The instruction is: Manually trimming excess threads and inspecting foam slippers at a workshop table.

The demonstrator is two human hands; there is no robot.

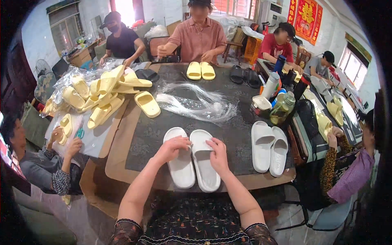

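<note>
Two white slippers [192, 161] lie side by side, soles up or down cannot be told for certain, at the near edge of the dark worktop [228, 122], directly in front of the person. The left hand [171, 149] rests on the upper part of the left slipper, its fingers [184, 142] curled and pressing at the inner rim. The right hand [218, 155] rests on the right slipper, its fingers [211, 143] bent and pinching lightly at the strap edge; neither hand lifts its slipper clear of the worktop. Judged from this posture, the step in hand is the aligning or pairing of the two slippers; the next move would call for a firmer grasp of both together, with the inner edges kept touching.

A second white pair [269, 149] lies toward the near right corner, well apart from the hands. A yellow pair [200, 70] sits at the far edge before a seated person. A heap of clear plastic bags [196, 104] occupies the middle of the worktop. A pile of yellow slippers [102, 94] crowds the left edge, and bottles [281, 104] stand at the right edge.
</note>
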